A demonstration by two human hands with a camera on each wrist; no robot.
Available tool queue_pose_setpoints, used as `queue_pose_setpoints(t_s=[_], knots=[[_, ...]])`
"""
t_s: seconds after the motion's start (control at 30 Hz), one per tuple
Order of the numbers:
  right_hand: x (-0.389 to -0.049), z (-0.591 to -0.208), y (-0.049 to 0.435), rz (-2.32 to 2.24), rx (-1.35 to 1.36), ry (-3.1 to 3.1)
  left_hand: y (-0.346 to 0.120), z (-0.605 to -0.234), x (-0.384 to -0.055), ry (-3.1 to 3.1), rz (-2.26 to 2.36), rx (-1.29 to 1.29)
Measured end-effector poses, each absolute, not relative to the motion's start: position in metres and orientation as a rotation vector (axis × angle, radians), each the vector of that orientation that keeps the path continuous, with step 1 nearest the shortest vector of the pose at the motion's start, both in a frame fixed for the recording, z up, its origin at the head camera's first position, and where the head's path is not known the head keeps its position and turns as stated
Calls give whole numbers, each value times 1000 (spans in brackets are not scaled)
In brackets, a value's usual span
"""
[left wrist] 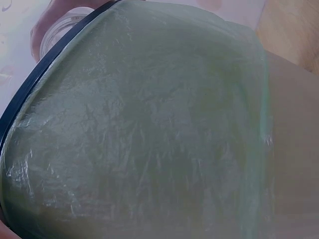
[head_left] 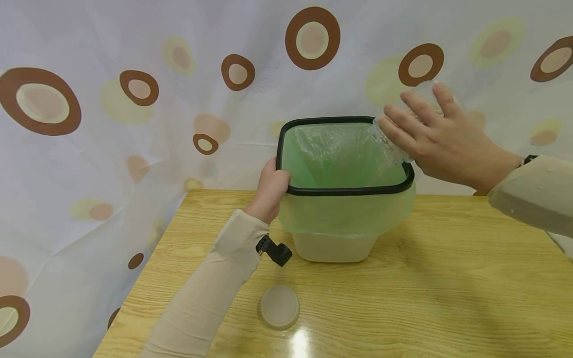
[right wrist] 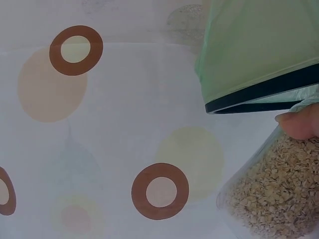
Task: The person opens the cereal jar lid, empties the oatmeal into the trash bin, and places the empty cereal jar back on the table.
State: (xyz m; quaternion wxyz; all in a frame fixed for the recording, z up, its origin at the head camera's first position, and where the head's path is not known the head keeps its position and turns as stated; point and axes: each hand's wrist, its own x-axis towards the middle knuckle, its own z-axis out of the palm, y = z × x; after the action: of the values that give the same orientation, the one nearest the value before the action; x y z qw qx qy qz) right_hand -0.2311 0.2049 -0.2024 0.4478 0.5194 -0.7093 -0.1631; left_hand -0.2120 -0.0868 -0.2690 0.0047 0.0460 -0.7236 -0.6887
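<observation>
Two clamped grips | left hand [head_left: 270, 190] on bin rim [head_left: 349, 191] | right hand [head_left: 443, 134] round tilted jar [right wrist: 279, 191] | best tip slowly (mouth well inside)

Jar [right wrist: 266, 186] of likely oats [right wrist: 284, 199] tilts at bin rim [head_left: 349, 191].

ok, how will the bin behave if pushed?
The bin could tip if pushed high: it looks narrower below than at the rim. Its liner, thin wrinkled film, likely slips. Rim probably stiff: no visible bend at the left grip.
</observation>
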Motion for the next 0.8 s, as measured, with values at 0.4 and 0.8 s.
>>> queue_pose_setpoints(t_s=[0.4,0.8], knots=[[-231,-201,203,-451,1265,-1745,-87,-269,-212,-2261,-2164,127],[-230,-201,202,-482,1230,-1747,-87,-270,-212,-2253,-2173,126]])
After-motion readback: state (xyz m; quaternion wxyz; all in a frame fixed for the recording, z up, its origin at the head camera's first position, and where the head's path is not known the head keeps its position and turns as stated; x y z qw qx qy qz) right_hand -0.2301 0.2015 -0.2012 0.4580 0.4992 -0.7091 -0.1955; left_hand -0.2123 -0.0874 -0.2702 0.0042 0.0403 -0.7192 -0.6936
